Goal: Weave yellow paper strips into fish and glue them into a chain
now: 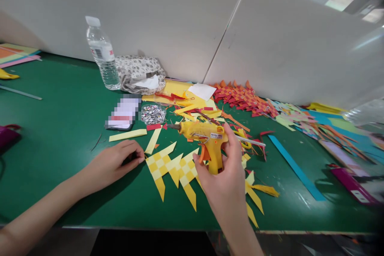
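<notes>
A yellow hot glue gun point(199, 131) with an orange trigger is gripped in my right hand point(225, 187), its dark nozzle pointing left and a glue stick jutting out behind. The fingers of my left hand point(115, 165) are pinched at the left tip of a yellow checkered woven paper fish point(158, 165), where a thin dark thread or cord seems to show. Beside it lies a second woven fish point(186, 171), partly covered by my right hand. More yellow paper pieces point(253, 198) show to the right of that wrist.
Behind the hands are a bag of googly eyes point(153, 113), a phone point(124, 113), a water bottle point(103, 56) and a patterned tissue pouch point(139, 70). Red-orange woven fish point(240, 98) are heaped by the wall. A blue strip point(295, 168) lies right on the green table point(72, 128).
</notes>
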`<state>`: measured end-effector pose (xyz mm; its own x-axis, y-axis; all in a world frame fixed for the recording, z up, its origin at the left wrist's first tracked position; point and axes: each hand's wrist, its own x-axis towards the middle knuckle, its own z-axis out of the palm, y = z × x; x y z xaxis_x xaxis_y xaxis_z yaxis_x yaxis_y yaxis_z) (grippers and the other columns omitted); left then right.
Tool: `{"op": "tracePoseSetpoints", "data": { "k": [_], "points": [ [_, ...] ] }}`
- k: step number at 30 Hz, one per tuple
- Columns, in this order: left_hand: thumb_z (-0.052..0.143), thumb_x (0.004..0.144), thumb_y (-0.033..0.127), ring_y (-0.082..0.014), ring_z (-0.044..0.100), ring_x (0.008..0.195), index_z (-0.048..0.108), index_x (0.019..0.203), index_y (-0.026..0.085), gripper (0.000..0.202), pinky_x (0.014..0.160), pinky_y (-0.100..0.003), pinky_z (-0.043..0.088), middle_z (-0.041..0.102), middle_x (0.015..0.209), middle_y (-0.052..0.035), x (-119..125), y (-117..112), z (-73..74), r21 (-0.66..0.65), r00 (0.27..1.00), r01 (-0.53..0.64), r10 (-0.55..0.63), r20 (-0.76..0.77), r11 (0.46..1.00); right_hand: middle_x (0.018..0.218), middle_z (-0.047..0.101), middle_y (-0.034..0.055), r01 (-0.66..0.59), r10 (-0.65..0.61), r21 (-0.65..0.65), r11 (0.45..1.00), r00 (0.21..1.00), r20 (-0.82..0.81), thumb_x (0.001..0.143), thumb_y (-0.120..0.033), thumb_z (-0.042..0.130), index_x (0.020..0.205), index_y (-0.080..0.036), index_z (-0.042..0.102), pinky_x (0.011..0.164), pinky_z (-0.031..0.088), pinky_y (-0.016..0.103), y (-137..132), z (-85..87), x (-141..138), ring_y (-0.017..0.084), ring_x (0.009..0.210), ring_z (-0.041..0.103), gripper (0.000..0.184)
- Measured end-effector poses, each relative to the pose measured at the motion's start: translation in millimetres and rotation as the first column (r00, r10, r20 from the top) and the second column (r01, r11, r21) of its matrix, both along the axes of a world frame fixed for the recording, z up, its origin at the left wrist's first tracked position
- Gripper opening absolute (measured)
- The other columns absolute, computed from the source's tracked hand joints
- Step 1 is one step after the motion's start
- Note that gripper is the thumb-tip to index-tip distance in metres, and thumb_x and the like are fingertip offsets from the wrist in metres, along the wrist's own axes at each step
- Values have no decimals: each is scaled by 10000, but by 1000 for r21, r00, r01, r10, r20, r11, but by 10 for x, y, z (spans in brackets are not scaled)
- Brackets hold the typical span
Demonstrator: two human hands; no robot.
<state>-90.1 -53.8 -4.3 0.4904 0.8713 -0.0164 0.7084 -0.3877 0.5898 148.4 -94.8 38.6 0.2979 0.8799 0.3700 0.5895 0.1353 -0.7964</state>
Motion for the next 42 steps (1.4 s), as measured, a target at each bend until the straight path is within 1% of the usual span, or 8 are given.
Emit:
{"op": "tracePoseSetpoints", "data": {
  "k": [11,19,26,31,35,38,40,42],
  "points": [
    [425,866,399,-158,549,691,537,863,228,204,600,-251,429,597,851,-25,-26,-10,-152,3,997,-71,71,4,997,1159,544,111,2,-2,3,1000,1000,-15,719,-219,627,1381,-277,268,642,587,354,-9,-2,3,247,899,623,756],
    [439,853,410,-160,540,664,539,856,222,213,561,-245,420,595,791,-25,6,-30,-93,9,996,-86,86,4,996,1082,570,116,6,-6,8,1000,1000,19,730,-217,623,1381,-264,269,614,591,348,-11,-3,8,238,848,634,743],
    [492,819,401,-177,558,746,540,872,231,184,635,-268,448,601,876,-31,-6,-48,-85,49,996,-90,90,4,995,1169,543,118,-5,4,15,1000,999,38,728,-215,612,1382,-271,267,576,588,323,-14,8,7,233,866,631,741],
    [533,781,411,-196,567,790,541,895,241,205,660,-281,456,608,923,-31,-12,-76,-57,69,996,-94,94,3,993,1277,487,114,-14,17,-16,1000,986,163,731,-222,589,1400,-275,225,704,568,407,-20,13,22,287,1048,566,763],
    [554,768,390,-205,557,834,522,961,236,249,692,-299,455,597,968,-38,-16,-100,5,124,993,-113,108,51,986,1228,509,116,-30,43,-43,999,927,372,734,-252,578,1398,-273,238,759,528,481,-31,12,34,316,1062,542,747],
    [535,796,378,-202,551,852,511,1014,237,261,671,-292,444,595,983,-38,-2,-89,108,170,970,-205,177,166,964,1116,558,99,-90,109,-63,994,882,458,752,-280,562,1395,-277,264,709,540,432,-40,32,26,291,978,577,710],
    [500,829,384,-193,556,855,525,1031,251,243,679,-288,445,606,998,-24,49,-49,242,160,947,-243,198,253,957,1062,584,84,-135,146,-57,989,863,484,773,-270,535,1389,-280,286,679,541,390,-40,64,8,263,920,597,665],
    [456,858,402,-187,568,878,552,1052,266,256,706,-289,455,617,1038,-14,151,30,443,109,935,-205,161,316,973,1061,598,79,-180,175,-38,983,850,497,783,-273,527,1386,-273,290,660,535,359,-30,112,-23,246,895,607,648]
  ]
}}
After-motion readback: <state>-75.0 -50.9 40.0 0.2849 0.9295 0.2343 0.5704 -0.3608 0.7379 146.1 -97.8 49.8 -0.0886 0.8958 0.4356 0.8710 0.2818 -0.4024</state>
